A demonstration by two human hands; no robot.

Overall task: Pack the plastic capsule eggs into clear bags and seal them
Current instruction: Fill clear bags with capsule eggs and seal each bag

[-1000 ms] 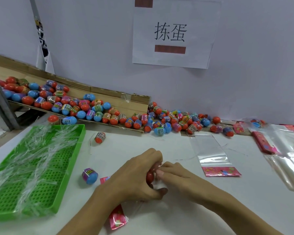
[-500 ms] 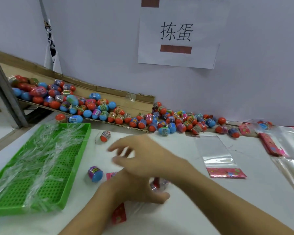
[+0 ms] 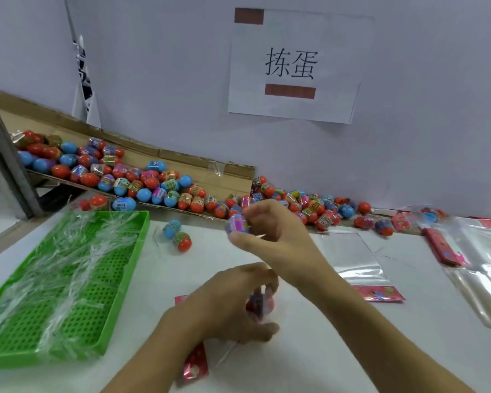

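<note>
Near frame centre: a purple capsule egg (image 3: 236, 226) is pinched in the right hand (image 3: 272, 236), lifted above the tabletop (image 3: 309, 350).
Lower centre: the left hand (image 3: 233, 304) curls round a clear bag (image 3: 260, 306) with at least one red egg already inside; its pink header card (image 3: 194, 364) trails toward the bottom edge.
Hands: both are closed on their loads, right on the egg, left on the bag; motion blur hides finer finger detail.
Handling: the eggs look light, hard and smooth, likely to roll or slip, so a grip across the labelled waist seems safest; the bag is thin, limp film, best held at its mouth.
Loose eggs: a blue egg (image 3: 172, 228) and a red-ended egg (image 3: 183, 241) lie touching, just right of the tray.
Egg supply: a cardboard chute (image 3: 182, 165) from upper left spills an egg heap (image 3: 295, 205) along the wall.
Green tray (image 3: 119, 302): at left, holds only clear film strips (image 3: 54, 265).
Spare bags: an empty flat bag (image 3: 352, 256) lies right of centre; a stack of bags (image 3: 482, 268) sits at the right edge.
</note>
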